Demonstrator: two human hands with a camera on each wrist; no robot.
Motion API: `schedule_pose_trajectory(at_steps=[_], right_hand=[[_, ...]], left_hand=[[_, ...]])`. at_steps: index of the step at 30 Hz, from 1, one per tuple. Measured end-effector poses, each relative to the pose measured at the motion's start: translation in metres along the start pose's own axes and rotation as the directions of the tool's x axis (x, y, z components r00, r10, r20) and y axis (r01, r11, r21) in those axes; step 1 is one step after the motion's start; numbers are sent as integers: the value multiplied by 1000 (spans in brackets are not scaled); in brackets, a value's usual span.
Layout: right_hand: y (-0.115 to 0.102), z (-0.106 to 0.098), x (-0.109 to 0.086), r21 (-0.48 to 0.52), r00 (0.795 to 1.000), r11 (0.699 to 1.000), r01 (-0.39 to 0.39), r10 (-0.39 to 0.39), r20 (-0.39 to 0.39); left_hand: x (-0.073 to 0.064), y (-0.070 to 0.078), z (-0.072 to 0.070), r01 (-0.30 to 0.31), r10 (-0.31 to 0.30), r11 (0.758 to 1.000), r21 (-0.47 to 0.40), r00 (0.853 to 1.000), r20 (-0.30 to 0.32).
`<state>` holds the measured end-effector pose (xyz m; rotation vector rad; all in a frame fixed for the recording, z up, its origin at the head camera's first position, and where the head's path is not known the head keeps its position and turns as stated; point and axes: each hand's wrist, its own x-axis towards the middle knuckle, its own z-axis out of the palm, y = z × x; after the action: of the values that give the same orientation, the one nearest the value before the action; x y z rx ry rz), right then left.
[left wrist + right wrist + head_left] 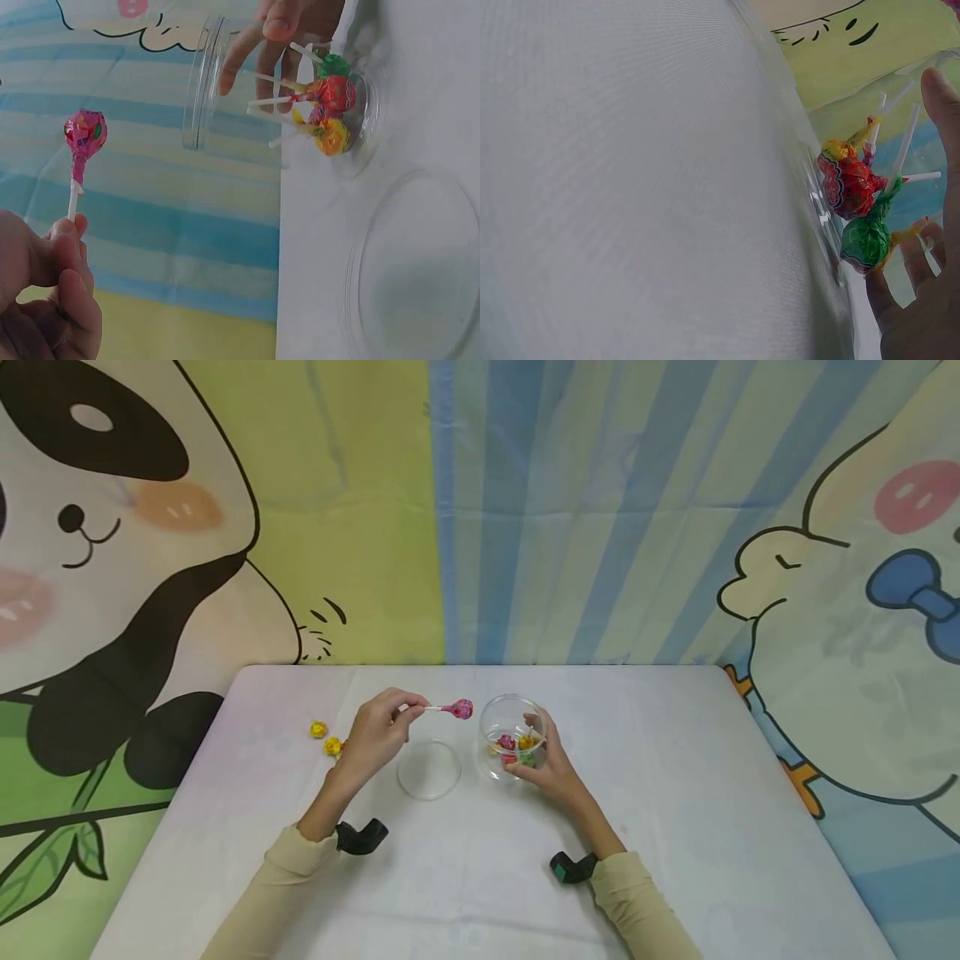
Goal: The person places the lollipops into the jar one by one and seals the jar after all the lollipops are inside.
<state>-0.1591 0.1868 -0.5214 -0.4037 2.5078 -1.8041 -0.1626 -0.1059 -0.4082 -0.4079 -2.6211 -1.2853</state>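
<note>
Between thumb and fingertips, my left hand (382,731) pinches the white stick of a pink-wrapped lollipop (461,709). In the left wrist view that lollipop (86,135) points candy end up, apart from the jar. My right hand (555,764) grips the side of a clear round jar (495,714), its fingers curled round the wall. Several lollipops lie inside the jar: in the right wrist view a red one (847,187) and a green one (866,241) show, with a yellow one (332,139) in the left wrist view. Their white sticks point toward the jar's mouth.
A clear round lid (429,770) lies flat on the white table (465,868), left of the jar. Two yellow-wrapped lollipops (318,729) lie farther left, one partly behind my left wrist. A printed cloth backdrop (562,510) hangs behind the table.
</note>
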Motion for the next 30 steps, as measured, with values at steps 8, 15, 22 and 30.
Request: schedule_pose_trajectory(at_steps=[8, 15, 22, 30], right_hand=[[1, 0, 0, 7, 1000, 1000, -9, 9, -5], [-30, -5, -7, 8, 1000, 1000, -16, 16, 24], [-35, -6, -8, 4, 1000, 1000, 11, -11, 24], [-34, -6, -9, -5, 1000, 1000, 9, -9, 25]], left_hand=[[13, 18, 28, -38, 39, 999, -31, 999, 36], [18, 34, 43, -72, 74, 997, -37, 996, 54], [20, 42, 58, -119, 120, 993, -18, 989, 90], [20, 50, 73, -121, 113, 991, 58, 986, 121]])
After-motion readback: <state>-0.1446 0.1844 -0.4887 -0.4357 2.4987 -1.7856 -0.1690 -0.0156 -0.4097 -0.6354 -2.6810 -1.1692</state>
